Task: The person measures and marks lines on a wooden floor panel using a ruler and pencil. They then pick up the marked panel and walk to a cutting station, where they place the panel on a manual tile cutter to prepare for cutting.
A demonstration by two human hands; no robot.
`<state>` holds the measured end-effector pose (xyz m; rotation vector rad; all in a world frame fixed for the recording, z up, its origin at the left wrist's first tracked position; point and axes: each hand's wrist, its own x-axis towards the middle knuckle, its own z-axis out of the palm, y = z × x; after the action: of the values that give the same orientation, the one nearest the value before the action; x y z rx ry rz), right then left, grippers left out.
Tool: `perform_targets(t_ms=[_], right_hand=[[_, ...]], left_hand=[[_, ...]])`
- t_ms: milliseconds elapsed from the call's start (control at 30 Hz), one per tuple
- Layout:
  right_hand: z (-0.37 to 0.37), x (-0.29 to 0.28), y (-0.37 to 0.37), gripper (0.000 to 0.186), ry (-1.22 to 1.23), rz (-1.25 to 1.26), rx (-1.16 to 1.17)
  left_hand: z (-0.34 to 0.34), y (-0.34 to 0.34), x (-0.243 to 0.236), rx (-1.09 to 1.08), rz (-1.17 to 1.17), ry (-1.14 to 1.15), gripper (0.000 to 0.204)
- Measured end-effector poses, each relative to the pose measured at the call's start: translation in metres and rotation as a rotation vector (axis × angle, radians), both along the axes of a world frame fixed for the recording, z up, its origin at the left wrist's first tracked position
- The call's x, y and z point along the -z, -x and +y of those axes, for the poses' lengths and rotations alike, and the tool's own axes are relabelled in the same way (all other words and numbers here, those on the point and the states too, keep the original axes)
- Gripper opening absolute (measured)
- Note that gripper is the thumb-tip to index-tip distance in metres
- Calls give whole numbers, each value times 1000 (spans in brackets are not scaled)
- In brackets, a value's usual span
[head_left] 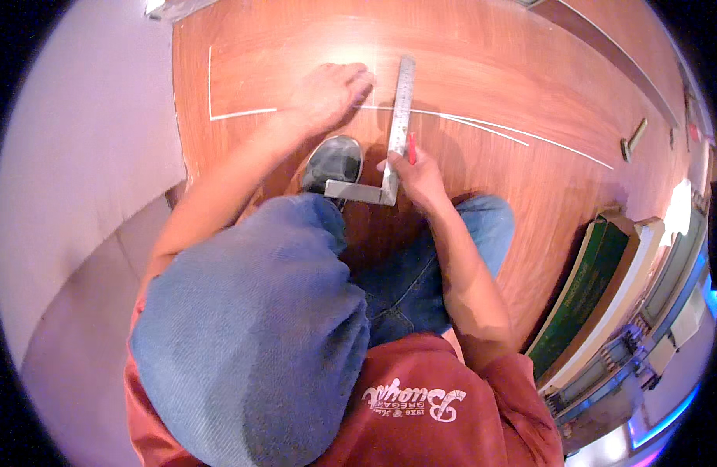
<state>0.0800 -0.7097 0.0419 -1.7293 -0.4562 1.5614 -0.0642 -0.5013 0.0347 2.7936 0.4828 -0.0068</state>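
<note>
My left hand (pixel 335 92) rests on the wooden surface (pixel 265 70) with slightly bent fingers, across a long thin white line (pixel 241 114). Gripped in my right hand (pixel 410 173) is a metal L-shaped square (pixel 400 101), its long arm upright in the picture and its short arm extending left, along with a slim red pencil-like item (pixel 412 144). The short arm lies over the toe area of my dark shoe (pixel 331 163), between my bent denim-clad legs. Other thin white strips or lines (pixel 529 137) run to the right of the square.
A pale wall (pixel 78 117) borders the left side. At right lie a small metal tool (pixel 632 142), a long strip along the upper edge (pixel 607 62), and stacked long boxes or boards (pixel 576 288), green and white, beside metal equipment (pixel 646 335) with blue light beyond.
</note>
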Motion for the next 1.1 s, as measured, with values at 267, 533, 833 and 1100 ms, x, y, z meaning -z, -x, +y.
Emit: perform_targets(t_ms=[267, 533, 833, 1100], right_hand=[[-2, 65, 11, 26, -94, -373, -247], [-6, 96, 17, 35, 82, -527, -275], [30, 34, 26, 61, 350, -807, -571], [24, 57, 30, 69, 128, -866, -542]], left_hand=[[-1, 47, 7, -275, 17, 41, 39], [-10, -1, 65, -13, -70, -49, 62], [-14, -5, 76, 42, 16, -139, 74], [-3, -6, 85, 68, -26, -46, 78]])
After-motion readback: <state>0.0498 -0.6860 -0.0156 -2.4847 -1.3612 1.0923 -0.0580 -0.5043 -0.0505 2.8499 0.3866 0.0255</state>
